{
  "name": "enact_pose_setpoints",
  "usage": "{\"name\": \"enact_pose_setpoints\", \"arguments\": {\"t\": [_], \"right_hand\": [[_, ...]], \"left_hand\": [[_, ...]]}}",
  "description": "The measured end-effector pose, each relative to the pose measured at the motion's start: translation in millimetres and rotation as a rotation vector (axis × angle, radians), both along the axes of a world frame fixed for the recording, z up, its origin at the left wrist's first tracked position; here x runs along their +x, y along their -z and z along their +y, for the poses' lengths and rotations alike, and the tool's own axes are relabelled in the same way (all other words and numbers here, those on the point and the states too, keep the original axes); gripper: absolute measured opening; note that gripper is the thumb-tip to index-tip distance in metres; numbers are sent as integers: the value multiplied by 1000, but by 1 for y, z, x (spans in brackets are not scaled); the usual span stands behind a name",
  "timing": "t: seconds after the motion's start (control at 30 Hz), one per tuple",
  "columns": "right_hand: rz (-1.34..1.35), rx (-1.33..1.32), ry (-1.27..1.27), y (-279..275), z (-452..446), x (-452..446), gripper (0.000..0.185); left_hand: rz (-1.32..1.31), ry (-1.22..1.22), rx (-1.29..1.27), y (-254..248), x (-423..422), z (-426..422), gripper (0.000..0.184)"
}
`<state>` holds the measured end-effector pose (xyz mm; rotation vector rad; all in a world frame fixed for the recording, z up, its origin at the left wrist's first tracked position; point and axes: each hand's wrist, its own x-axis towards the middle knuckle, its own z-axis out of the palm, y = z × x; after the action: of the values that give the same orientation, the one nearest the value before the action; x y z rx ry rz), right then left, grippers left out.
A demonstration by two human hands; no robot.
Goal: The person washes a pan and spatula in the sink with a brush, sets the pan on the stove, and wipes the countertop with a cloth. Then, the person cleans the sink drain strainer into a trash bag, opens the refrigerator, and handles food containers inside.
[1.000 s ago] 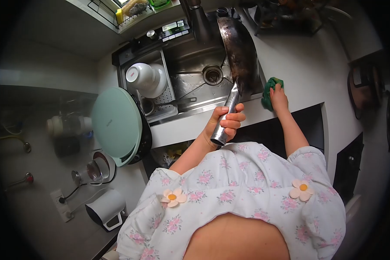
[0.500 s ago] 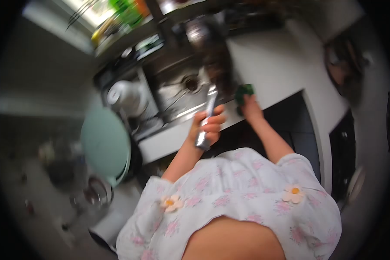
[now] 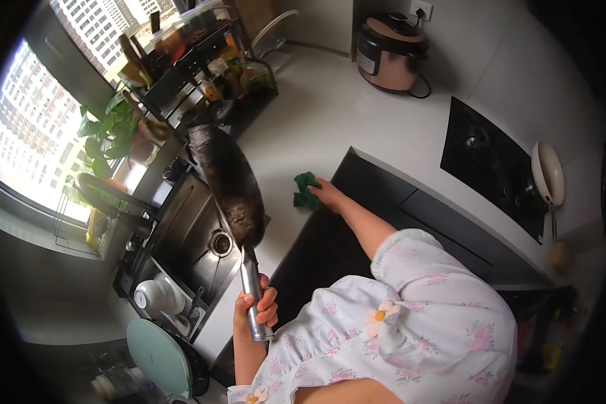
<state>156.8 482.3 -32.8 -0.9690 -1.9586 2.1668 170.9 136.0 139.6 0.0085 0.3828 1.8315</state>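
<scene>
My left hand (image 3: 256, 308) is wrapped round the metal handle of a dark, stained pan (image 3: 229, 182), which is tilted on its side above the right part of the sink (image 3: 198, 232). On the white counter (image 3: 323, 114), to the right of the sink, my right hand (image 3: 323, 193) has its fingers closed on a crumpled green cloth (image 3: 305, 192). The pan's underside faces the counter; its inside is hidden.
White bowls (image 3: 160, 295) sit in a rack left of the sink, beside a pale green round appliance (image 3: 156, 357). A seasoning rack (image 3: 229, 81), rice cooker (image 3: 392, 54), black hob (image 3: 491, 168) and white pan (image 3: 547, 172) stand farther along the counter.
The view has swung right, bringing the rice cooker and hob fully into sight. My left hand still holds the pan; my right hand with the cloth has moved right along the counter, away from the sink.
</scene>
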Motion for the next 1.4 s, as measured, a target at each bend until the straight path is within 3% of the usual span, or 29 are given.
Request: {"name": "enact_pose_setpoints", "arguments": {"t": [0.03,0.13,0.23,0.33,0.53,0.6,0.67,0.83,1.2,1.33,1.4], "right_hand": [[85,-366,63,-10,4,26,36],[379,-801,66,-19,15,106,32],[441,-979,169,-26,30,180,29],[524,-872,52,-94,62,240,31],[647,-490,321,-170,142,325,35],[781,-482,420,-187,157,343,30],[733,-336,543,-182,184,365,27],[719,-313,825,-144,247,402,24],[646,-456,858,-109,280,440,24],[522,-323,1068,-104,271,440,28],[549,-273,968,-71,273,455,34]], "left_hand": [[49,13,-66,-12,9,16,40],[196,81,-222,-35,39,70,43],[325,217,-260,-46,66,143,42],[432,346,-264,-59,88,227,42],[731,641,-249,-55,153,395,28],[816,722,-227,-54,173,439,24],[927,755,-222,-55,204,480,27],[994,890,-211,-32,249,559,29],[1055,933,-130,8,286,606,34],[1076,964,-164,30,288,609,31],[991,946,-99,37,289,609,33]]}}
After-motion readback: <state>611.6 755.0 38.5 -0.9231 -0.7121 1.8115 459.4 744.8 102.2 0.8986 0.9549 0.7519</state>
